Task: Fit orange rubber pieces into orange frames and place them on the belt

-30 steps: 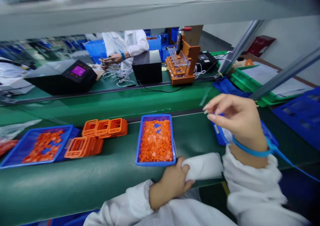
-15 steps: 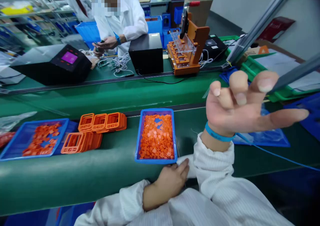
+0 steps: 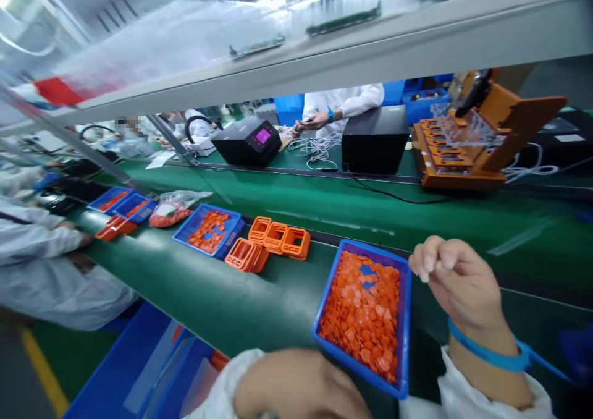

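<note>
My right hand [image 3: 458, 283] is raised beside the far right corner of a blue tray [image 3: 406, 320]. Its fingers are curled in against the thumb; whether they hold something small I cannot make out. A blue strap with a cord circles that wrist. The tray holds a heap of small flat orange pieces [image 3: 361, 320], with a patch of blue showing through. My left hand [image 3: 310, 385] lies low in front of the tray's near edge, smeared by motion, its fingers hidden. Part of a white object [image 3: 417, 409] shows at the bottom, near my right sleeve.
Left of the tray stand stacked orange frames [image 3: 278, 238], another blue tray [image 3: 234, 227] of orange pieces and a plastic bag [image 3: 173, 209]. A shelf beam [image 3: 296, 76] crosses above. Behind are black boxes [image 3: 375, 141], an orange fixture [image 3: 463, 141] and a co-worker's hands [image 3: 317, 121].
The camera has turned left, bringing more of the bench and another person into view. My right hand has gone from spread fingers to curled ones and come down close to the tray.
</note>
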A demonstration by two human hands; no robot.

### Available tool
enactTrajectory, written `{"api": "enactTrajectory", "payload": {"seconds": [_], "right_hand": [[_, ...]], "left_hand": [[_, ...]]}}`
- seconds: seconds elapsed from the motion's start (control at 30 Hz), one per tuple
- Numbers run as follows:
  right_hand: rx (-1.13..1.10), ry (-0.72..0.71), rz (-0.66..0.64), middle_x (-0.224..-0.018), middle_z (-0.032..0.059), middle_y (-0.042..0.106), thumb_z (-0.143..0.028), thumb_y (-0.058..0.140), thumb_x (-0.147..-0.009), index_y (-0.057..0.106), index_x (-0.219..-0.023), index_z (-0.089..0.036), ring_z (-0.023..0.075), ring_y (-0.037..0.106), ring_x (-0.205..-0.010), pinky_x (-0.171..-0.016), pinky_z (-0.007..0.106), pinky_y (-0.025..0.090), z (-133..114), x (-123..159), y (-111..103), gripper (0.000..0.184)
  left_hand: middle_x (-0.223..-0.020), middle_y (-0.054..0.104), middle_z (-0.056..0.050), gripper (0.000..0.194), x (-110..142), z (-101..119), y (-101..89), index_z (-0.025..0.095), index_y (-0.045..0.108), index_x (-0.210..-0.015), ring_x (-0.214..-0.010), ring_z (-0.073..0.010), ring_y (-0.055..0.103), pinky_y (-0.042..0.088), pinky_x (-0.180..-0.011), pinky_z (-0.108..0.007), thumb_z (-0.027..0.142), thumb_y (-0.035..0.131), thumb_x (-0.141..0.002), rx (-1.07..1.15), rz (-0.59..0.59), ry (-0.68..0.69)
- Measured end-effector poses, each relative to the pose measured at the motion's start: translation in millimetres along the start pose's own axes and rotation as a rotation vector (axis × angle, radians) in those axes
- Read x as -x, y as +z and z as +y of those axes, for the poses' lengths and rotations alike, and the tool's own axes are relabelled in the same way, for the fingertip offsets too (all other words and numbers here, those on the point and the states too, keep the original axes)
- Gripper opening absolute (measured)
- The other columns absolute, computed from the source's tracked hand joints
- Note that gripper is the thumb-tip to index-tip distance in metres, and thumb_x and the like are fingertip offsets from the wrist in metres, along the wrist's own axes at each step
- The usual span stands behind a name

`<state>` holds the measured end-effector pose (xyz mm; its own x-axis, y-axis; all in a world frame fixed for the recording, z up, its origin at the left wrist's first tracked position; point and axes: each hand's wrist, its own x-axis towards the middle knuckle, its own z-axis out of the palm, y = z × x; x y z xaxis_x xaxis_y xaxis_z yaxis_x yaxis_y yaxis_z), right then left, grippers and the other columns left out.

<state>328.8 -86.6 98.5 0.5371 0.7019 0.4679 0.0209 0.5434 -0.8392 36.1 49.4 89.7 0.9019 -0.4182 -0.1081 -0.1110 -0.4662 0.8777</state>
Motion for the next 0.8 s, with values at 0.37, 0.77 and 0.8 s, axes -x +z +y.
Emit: {"api": "enactTrajectory", "payload": {"seconds": [0.37, 0.77, 0.8], "right_hand": [[0.012, 0.065, -0.336, -0.088, 0.0044, 0.064, -0.031, 0.064, -0.110, 0.063, -0.092, -0.023, 0.0181, 0.066, -0.076, -0.070, 0.031, 0.059, 18, 2, 31, 0.020], [0.143, 0.090, -0.336, -0.087, 0.0041, 0.069, -0.037, 0.075, -0.103, 0.070, -0.097, -0.025, 0.0189, 0.066, -0.079, -0.073, 0.029, 0.057, 13, -2, 25, 0.014], [0.142, 0.098, -0.333, -0.087, 0.0039, 0.069, -0.038, 0.075, -0.102, 0.070, -0.097, -0.025, 0.0186, 0.066, -0.080, -0.074, 0.028, 0.057, 14, -2, 24, 0.015]], "left_hand": [[-0.158, 0.049, -0.032, 0.096, 106, -85, -111.9, 0.005, 0.033, -0.167, -0.146, -0.0457, 0.053, 0.049, -0.115, -0.054, 0.056, 0.072, -0.096, -0.778, 0.994, -1.315], [-0.149, 0.064, -0.024, 0.080, 100, -84, -120.1, 0.009, 0.033, -0.164, -0.135, -0.0381, 0.066, 0.055, -0.107, -0.046, 0.043, 0.068, -0.100, -0.637, 0.918, -1.372], [-0.149, 0.065, -0.023, 0.079, 100, -81, -121.5, 0.010, 0.034, -0.164, -0.134, -0.0385, 0.066, 0.055, -0.107, -0.047, 0.042, 0.069, -0.100, -0.616, 0.923, -1.372]]}}
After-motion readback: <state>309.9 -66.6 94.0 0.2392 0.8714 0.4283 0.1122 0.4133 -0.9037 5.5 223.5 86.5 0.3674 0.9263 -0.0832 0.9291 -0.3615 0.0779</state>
